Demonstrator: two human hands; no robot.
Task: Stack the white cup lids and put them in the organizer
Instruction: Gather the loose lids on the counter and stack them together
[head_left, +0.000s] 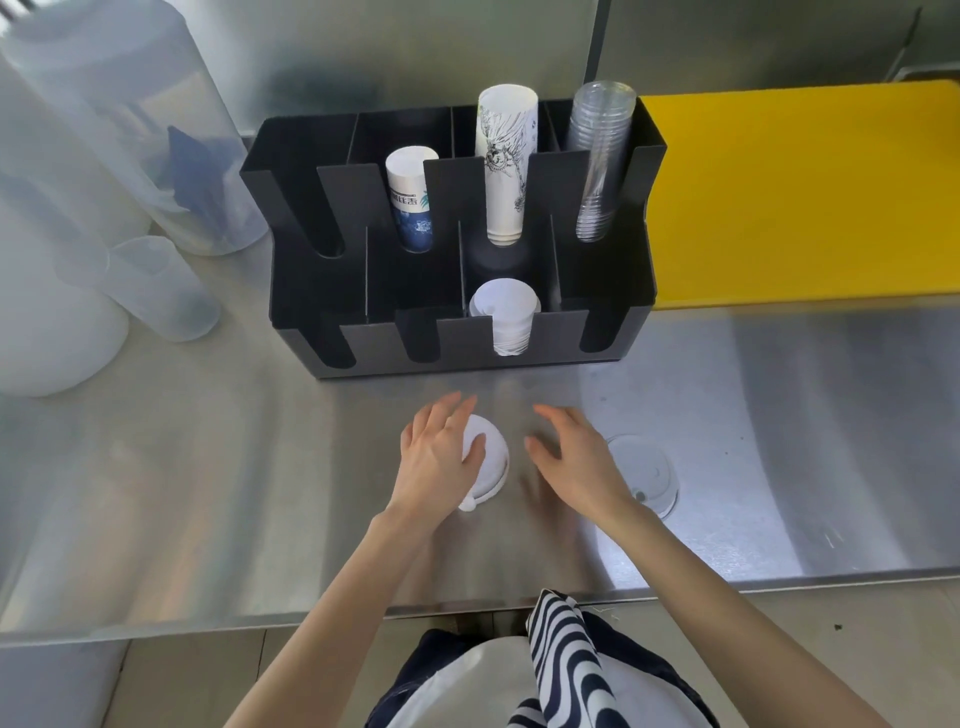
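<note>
A small stack of white cup lids (491, 467) lies on the steel counter in front of the black organizer (332, 291). My left hand (441, 457) rests on the stack's left side, fingers curled over its top and thumb on it. My right hand (576, 457) hovers just right of the stack with fingers spread, holding nothing. Another stack of white lids (506, 312) stands in the organizer's front row, third slot from the left.
The organizer's back row holds two stacks of paper cups (506, 161) and a stack of clear cups (597, 161). A clear lid (644, 473) lies right of my right hand. A yellow board (800, 192) sits at the right, translucent containers (104, 156) at the left.
</note>
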